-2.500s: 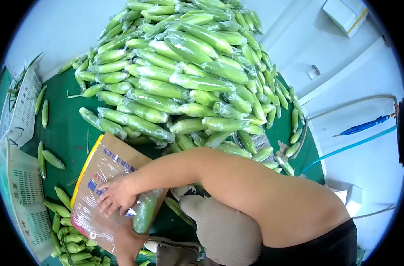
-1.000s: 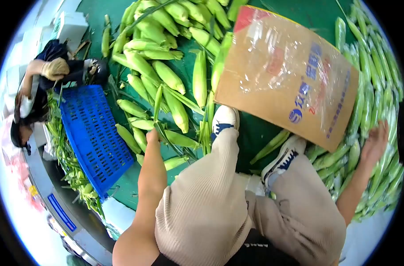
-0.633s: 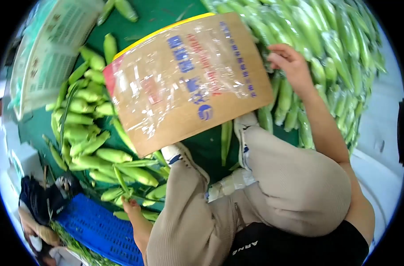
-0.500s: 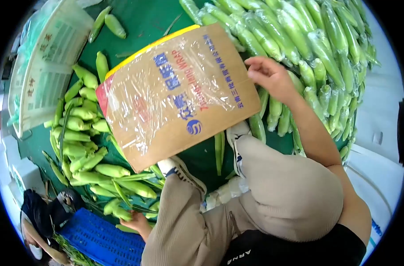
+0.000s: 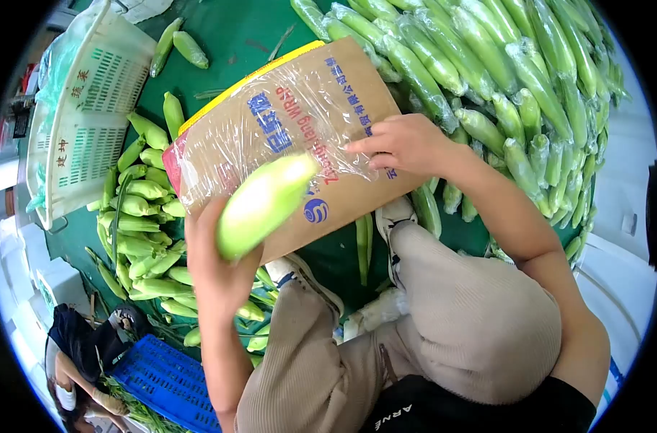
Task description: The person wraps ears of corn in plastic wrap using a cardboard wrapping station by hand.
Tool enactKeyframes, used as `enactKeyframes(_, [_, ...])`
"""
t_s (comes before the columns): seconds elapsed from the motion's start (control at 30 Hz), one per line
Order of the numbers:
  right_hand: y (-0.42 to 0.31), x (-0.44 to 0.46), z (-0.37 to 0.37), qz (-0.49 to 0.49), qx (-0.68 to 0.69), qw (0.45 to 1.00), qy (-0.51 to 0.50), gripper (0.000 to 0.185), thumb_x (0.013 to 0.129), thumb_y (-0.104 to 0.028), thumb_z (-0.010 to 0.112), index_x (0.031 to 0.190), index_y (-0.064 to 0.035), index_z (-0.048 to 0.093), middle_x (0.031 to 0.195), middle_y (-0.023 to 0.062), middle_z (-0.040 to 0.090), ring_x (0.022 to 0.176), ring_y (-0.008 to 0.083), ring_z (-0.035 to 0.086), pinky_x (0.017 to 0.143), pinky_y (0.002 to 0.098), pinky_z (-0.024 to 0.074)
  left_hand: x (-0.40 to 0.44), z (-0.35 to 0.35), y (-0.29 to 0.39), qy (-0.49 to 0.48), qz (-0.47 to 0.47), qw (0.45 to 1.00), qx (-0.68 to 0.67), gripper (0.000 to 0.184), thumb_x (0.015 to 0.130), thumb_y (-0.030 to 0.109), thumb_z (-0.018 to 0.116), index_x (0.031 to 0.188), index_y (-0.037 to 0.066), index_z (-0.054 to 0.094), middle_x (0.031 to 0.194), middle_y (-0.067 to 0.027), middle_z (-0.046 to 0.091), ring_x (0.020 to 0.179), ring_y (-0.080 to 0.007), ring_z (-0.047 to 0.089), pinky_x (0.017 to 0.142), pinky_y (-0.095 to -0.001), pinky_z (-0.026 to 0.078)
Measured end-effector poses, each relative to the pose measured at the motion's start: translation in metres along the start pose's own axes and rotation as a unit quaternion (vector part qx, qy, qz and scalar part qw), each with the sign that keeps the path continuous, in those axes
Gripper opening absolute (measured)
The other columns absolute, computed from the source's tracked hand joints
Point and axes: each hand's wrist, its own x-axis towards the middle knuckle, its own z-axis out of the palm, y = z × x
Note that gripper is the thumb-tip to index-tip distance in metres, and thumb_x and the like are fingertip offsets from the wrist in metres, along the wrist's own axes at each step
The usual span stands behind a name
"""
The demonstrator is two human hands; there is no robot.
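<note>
Lifted from the unwrapped pile half a second earlier, one corn ear (image 5: pixel 265 207) now lies over the near part of a film-covered cardboard box (image 5: pixel 235 133); clock positions are taken about this box, with 12 at the top. Left hand (image 5: pixel 213 267): at 7 o'clock, closed around the ear's lower end, some fingers hidden behind it; the ear's pale tip, slightly blurred, points between 1 and 2 o'clock. Right hand (image 5: pixel 408 144): shifted inward from the box's edge, it now reaches in from 3 o'clock over the printed face, index finger outstretched and the others partly bent, with no object seen in its grasp; whether the fingertip touches the film cannot be told. Surroundings: film-wrapped ears (image 5: pixel 530 108) are heaped at 2 o'clock; the unwrapped pile (image 5: pixel 137 231) lies at 8 o'clock, with a white crate (image 5: pixel 94 119) between 9 and 10. Two loose ears (image 5: pixel 191 50) rest between 10 and 11 on the green floor (image 5: pixel 245 22). A blue basket (image 5: pixel 168 379) stands at 7 o'clock, beside another person (image 5: pixel 76 339).
</note>
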Motion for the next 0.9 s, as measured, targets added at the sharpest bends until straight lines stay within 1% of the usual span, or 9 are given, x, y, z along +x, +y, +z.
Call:
enactKeyframes(0.13, [0.021,0.003,0.027,-0.108,-0.061,0.989,0.079,0.014,0.094,-0.018,0.069,0.107,-0.0132,0.070,0.079,0.0057,0.058,0.073,0.0271,0.062,0.063,0.0392,0.0490,0.059,0.061,-0.018,-0.067,0.088,0.972,0.208,0.064,0.070,0.017,0.082,0.132,0.019,0.065,0.114,-0.0107,0.061,0.107,-0.0337,0.062,0.089,-0.0456,0.052])
enactKeyframes(0.23, [0.007,-0.011,0.031,0.068,0.230,0.932,0.273,0.015,0.094,-0.006,0.067,0.108,-0.0113,0.070,0.088,0.0071,0.067,0.079,0.0261,0.067,0.067,0.0373,0.0515,0.063,0.065,-0.019,-0.108,0.055,0.973,0.199,0.063,0.071,0.020,0.082,0.132,0.019,0.065,0.114,-0.0109,0.062,0.109,-0.0335,0.061,0.090,-0.0453,0.052])
enactKeyframes(0.37, [-0.028,0.022,0.038,0.036,0.195,0.923,0.328,0.022,0.096,-0.001,0.065,0.117,-0.0080,0.068,0.102,0.0086,0.072,0.087,0.0267,0.069,0.077,0.0371,0.0552,0.068,0.064,-0.014,-0.126,0.040,0.977,0.165,0.063,0.071,0.020,0.084,0.131,0.019,0.065,0.112,-0.0113,0.063,0.107,-0.0351,0.061,0.093,-0.0459,0.052])
enactKeyframes(0.53, [-0.069,0.081,0.038,-0.024,-0.118,0.986,0.117,0.076,0.069,-0.039,0.088,0.133,-0.0111,0.060,0.121,0.0030,0.057,0.115,0.0250,0.052,0.098,0.0404,0.0449,0.063,0.059,-0.029,-0.096,0.097,0.986,0.092,0.075,0.067,0.018,0.091,0.132,0.004,0.057,0.124,-0.0176,0.057,0.119,-0.0383,0.055,0.101,-0.0463,0.048])
enactKeyframes(0.63, [-0.060,0.093,0.039,-0.053,-0.092,0.985,0.134,0.076,0.070,-0.037,0.089,0.135,-0.0115,0.059,0.115,0.0033,0.058,0.112,0.0244,0.053,0.096,0.0407,0.0438,0.005,0.024,-0.069,0.083,0.120,0.987,0.062,0.088,0.056,0.021,0.099,0.132,0.004,0.057,0.123,-0.0162,0.057,0.116,-0.0355,0.055,0.102,-0.0461,0.048])
enactKeyframes(0.67, [-0.057,0.092,0.044,-0.050,-0.072,0.985,0.148,0.077,0.070,-0.037,0.089,0.138,-0.0155,0.059,0.114,0.0038,0.059,0.112,0.0252,0.054,0.097,0.0423,0.0426,-0.015,0.018,-0.076,0.067,0.040,0.995,0.064,0.100,0.046,0.024,0.103,0.134,0.006,0.059,0.121,-0.0156,0.056,0.115,-0.0331,0.055,0.101,-0.0451,0.048])
enactKeyframes(0.77, [-0.057,0.086,0.042,-0.054,-0.066,0.979,0.184,0.075,0.070,-0.035,0.089,0.137,-0.0203,0.060,0.113,0.0044,0.059,0.111,0.0264,0.055,0.097,0.0431,0.0421,-0.038,0.024,-0.090,-0.020,-0.078,0.984,0.159,0.073,0.066,0.024,0.094,0.133,0.011,0.067,0.111,-0.0120,0.061,0.098,-0.0321,0.057,0.086,-0.0417,0.050])
enactKeyframes(0.83, [-0.057,0.084,0.042,-0.040,-0.039,0.980,0.192,0.072,0.072,-0.031,0.089,0.137,-0.0198,0.061,0.113,0.0073,0.058,0.109,0.0303,0.055,0.096,0.0439,0.0451,-0.031,0.034,-0.108,0.085,-0.047,0.982,0.162,0.026,0.082,0.010,0.079,0.108,0.012,0.079,0.086,-0.0071,0.067,0.074,-0.0284,0.059,0.072,-0.0396,0.050])
enactKeyframes(0.9, [-0.054,0.079,0.040,-0.005,0.005,0.980,0.198,0.070,0.073,-0.030,0.088,0.136,-0.0180,0.062,0.112,0.0091,0.058,0.108,0.0321,0.054,0.095,0.0443,0.0470,-0.031,0.038,-0.107,0.127,-0.028,0.973,0.192,0.016,0.084,0.009,0.077,0.100,0.011,0.078,0.085,-0.0069,0.068,0.072,-0.0282,0.061,0.065,-0.0393,0.050])
